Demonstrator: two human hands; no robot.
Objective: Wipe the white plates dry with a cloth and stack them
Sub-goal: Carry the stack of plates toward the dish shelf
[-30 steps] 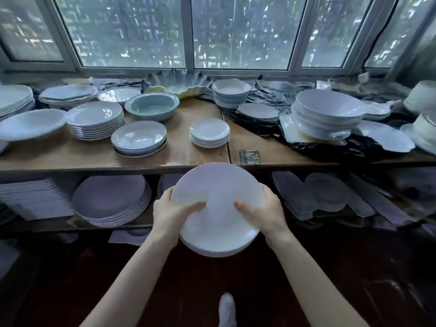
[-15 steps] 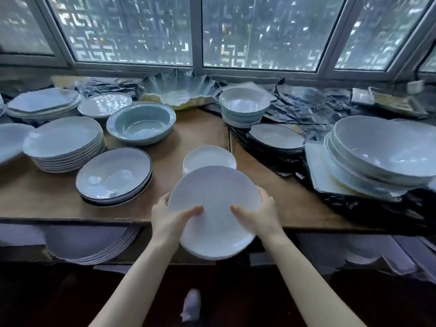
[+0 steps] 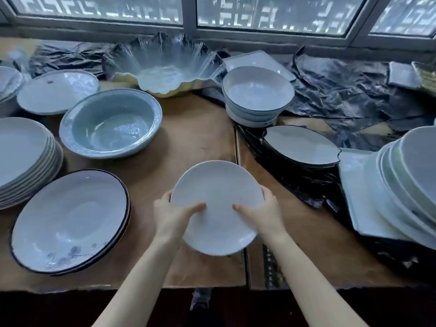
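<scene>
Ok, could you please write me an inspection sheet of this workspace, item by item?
Surface: wooden table, two boards meeting at a seam.
Job's things: one white plate held over the table; no cloth seen.
Clutter: blue-green bowl; dark-rimmed plates; stack of white plates; stacked bowls; wavy-edged dish; crumpled black plastic.
Hands: left hand and right hand grip the white plate at opposite edges, thumbs on top.
Cables: nothing seen.
Surroundings: window behind the table; dark floor below.
</scene>
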